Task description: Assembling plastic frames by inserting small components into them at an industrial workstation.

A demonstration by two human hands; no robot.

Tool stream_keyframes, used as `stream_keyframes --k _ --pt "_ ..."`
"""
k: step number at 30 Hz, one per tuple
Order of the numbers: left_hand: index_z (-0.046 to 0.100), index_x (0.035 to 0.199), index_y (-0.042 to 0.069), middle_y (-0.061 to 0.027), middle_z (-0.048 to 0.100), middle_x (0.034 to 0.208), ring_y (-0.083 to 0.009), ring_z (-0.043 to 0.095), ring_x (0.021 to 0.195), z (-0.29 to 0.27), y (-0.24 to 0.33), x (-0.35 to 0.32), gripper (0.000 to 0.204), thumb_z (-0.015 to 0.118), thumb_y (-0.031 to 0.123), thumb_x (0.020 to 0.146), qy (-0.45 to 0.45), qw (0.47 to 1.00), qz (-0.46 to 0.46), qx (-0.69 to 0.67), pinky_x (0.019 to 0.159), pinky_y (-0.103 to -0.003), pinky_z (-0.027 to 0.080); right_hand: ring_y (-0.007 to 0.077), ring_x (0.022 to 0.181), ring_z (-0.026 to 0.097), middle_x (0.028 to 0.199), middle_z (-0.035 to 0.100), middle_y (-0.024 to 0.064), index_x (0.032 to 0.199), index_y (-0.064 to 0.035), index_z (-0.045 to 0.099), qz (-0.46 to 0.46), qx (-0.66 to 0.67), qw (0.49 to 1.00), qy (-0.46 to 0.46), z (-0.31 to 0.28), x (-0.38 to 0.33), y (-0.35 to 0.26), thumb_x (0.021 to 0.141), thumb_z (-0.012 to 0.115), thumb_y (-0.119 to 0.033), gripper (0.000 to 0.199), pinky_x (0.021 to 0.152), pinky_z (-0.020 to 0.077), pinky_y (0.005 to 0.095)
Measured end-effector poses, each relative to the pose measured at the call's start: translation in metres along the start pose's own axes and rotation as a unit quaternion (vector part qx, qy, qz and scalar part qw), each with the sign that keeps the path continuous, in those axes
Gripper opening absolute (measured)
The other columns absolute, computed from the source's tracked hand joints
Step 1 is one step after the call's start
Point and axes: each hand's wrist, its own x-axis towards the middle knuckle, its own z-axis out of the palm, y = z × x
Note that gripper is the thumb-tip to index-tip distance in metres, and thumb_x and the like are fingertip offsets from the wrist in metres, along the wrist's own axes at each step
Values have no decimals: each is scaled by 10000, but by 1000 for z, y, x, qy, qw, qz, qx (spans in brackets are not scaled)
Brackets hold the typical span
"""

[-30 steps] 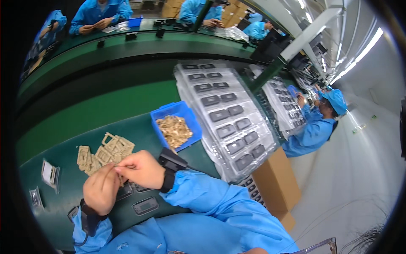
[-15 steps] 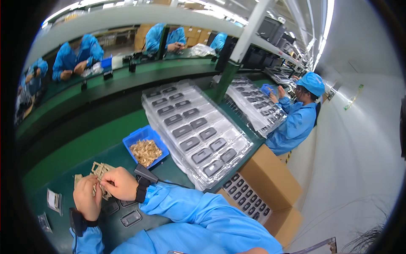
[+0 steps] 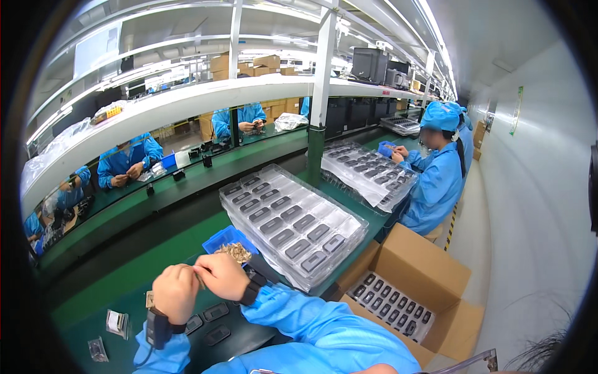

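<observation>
My left hand (image 3: 176,293) and my right hand (image 3: 224,276) meet above the green table, fingers pinched together. Between the fingertips shows a thin tan piece (image 3: 200,282), mostly covered, its exact kind unclear. Another bit of tan material (image 3: 150,299) peeks out beside my left hand. Just beyond my right hand stands a blue bin (image 3: 219,238) holding many small tan pieces (image 3: 234,252). Below my hands lie several dark rounded rectangular frames (image 3: 216,311). Each wrist wears a black band.
A clear plastic tray (image 3: 293,206) with rows of dark casings lies beyond the bin. An open cardboard box (image 3: 423,262) with more casings stands at right. Small clear bags (image 3: 117,323) lie at left. A co-worker in blue (image 3: 439,174) sits farther along the bench.
The view has tilted up and shifted. My hands were over a cluster of tan frame-like pieces; now they are drawn together, pinching a tan piece, with that cluster mostly out of sight.
</observation>
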Motion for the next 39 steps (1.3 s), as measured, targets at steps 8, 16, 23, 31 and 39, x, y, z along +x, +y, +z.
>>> stream_keyframes --k 8,16,23,31,39 --pt "653 845 47 -104 690 829 -303 681 755 31 41 9 138 757 80 760 -1 989 74 -131 667 -403 555 116 699 626 759 664 78 924 11 677 63 30 996 51 -46 -78 -3 975 603 -54 111 624 499 289" --pt "693 801 21 -154 685 761 -309 702 720 95 28 23 120 702 141 802 -43 950 -162 -265 653 -393 550 102 723 667 823 701 60 969 28 692 180 123 967 132 -55 -119 58 1021 578 -73 161 669 550 249" --pt "770 883 87 -132 717 834 -327 683 842 140 -24 21 143 704 203 830 -97 987 -113 -59 766 -444 544 87 614 636 770 679 38 1059 7 688 298 240 900 209 -64 -113 56 1052 564 -196 238 562 489 215" --pt "774 958 82 -137 745 916 -309 708 863 128 -3 17 193 768 153 778 -55 966 -111 -228 778 -408 559 105 688 666 854 706 62 1082 -9 693 289 227 911 188 -60 -117 53 1036 554 -116 181 614 528 230" --pt "683 882 82 -86 681 930 -327 613 943 135 -10 -4 463 934 245 529 -45 987 -15 -151 820 -436 474 83 743 645 834 684 45 1033 23 676 208 238 921 229 -31 -132 47 1047 560 -118 182 686 550 234"
